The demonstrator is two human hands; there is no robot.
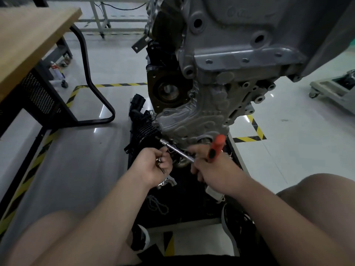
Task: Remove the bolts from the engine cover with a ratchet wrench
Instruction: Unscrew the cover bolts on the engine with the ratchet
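Ratchet wrench (215, 148) is at the lower centre of the frame. Your right hand (211, 169) is clamped round its lower end, where the thin extension bar (178, 151) joins it, and the orange and black handle sticks up past your knuckles. The bar slants up and left to a socket (163, 141) pressed against the bottom left edge of the grey engine cover (192, 120). The bolt it is on is hidden inside the socket. Your left hand (151, 167), just left of the bar and apart from the right hand, is curled round some small dark pieces (160, 165). I take them for loose bolts, though they are too small to be sure. The wrench should feel stiff and fairly light. The coated handle likely gives the surest hold, and gripping further out along it would give you more leverage than gripping at the head. A bar this long and slim may rock off the bolt if you pull off line, so steady it close to the socket. The cover looks like rigid, ribbed cast metal that will not flex. The small pieces would be easy to drop, so keep your fingers closed on them. The wooden worktop (28, 41) at the upper left is well away from you.
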